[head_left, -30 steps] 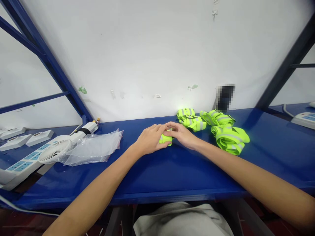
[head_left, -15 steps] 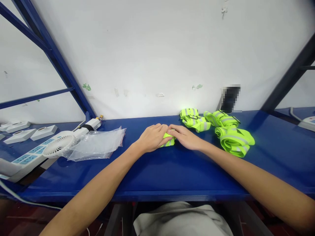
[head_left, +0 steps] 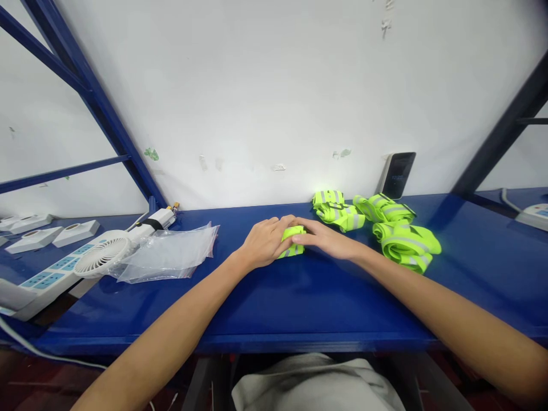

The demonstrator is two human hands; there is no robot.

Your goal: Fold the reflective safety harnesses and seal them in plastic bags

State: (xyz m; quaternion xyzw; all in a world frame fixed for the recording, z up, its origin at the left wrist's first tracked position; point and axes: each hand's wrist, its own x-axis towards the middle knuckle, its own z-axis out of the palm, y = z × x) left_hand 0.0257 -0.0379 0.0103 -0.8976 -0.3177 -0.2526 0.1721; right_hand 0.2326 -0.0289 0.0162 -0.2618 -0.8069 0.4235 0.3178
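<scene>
A neon yellow-green reflective strap [head_left: 295,237], folded into a small bundle with silver-grey stripes, rests on the blue table in front of me. My left hand [head_left: 266,241] is closed around its left side, fingers over the top and thumb along the near face. From the right, my right hand [head_left: 324,237] grips the same bundle, its thumb on the near side and its fingers reaching over behind. Both hands partly cover the bundle. To the right lie more reflective straps, a smaller bundle [head_left: 338,210] at the back and a looser coil [head_left: 406,245] nearer me.
Clear plastic zip bags [head_left: 171,254] lie on the left beside a white handheld fan [head_left: 103,257] and a power strip [head_left: 55,274]. A phone [head_left: 398,175] leans against the wall at the back right. Blue frame posts [head_left: 107,114] rise at the left.
My right thumb has shifted down onto the near side of the bundle, and its fingers have opened slightly, showing more of the yellow-green fabric. My left hand stays nearly in place.
</scene>
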